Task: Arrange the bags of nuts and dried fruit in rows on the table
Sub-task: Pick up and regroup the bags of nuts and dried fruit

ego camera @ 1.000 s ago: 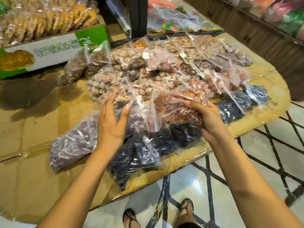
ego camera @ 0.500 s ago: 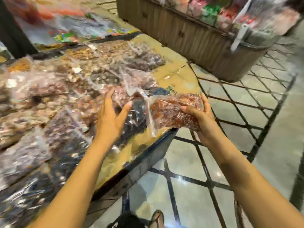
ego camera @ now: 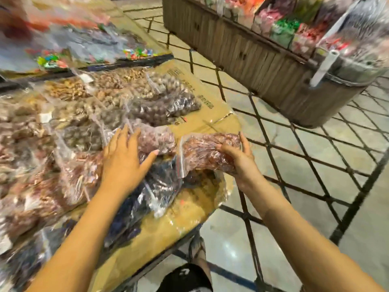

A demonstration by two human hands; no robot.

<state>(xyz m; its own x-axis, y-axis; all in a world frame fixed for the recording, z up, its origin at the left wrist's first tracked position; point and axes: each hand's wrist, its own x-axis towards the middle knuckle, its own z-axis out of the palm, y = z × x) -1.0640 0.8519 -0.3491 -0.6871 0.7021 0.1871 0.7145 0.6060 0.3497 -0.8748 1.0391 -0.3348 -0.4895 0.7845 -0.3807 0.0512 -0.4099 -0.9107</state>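
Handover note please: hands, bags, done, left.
Left hand: lies flat on the laid-out clear plastic bags of nuts and dried fruit.
Right hand: grips a clear zip bag of reddish-brown dried fruit at the right edge of the cardboard-covered table.
Done: most bags lie in rough rows.
Left: set this bag into a row, probably at the near corner; straighten overlaps.

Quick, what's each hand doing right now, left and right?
Left hand: open, fingers straight, resting flat on the bags on the table.
Right hand: holding the bag of reddish dried fruit.
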